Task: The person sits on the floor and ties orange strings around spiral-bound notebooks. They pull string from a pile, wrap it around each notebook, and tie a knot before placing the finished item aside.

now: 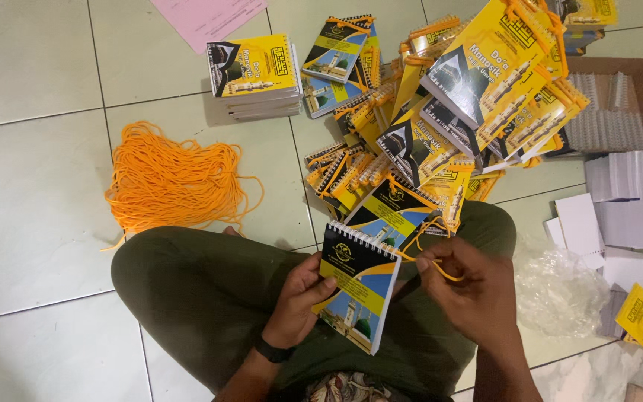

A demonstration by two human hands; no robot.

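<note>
Notably, left hand: gripped the small spiral-bound booklet with a black, yellow and blue cover by its left edge, over the lap.
Right hand: pinched a thin orange cord just right of the booklet.
Beyond hands: heap of similar yellow booklets on the tiled floor.
Far left: loose bundle of orange cords.

Pale glossy floor tiles, dark grout lines, soft even indoor light.
</note>
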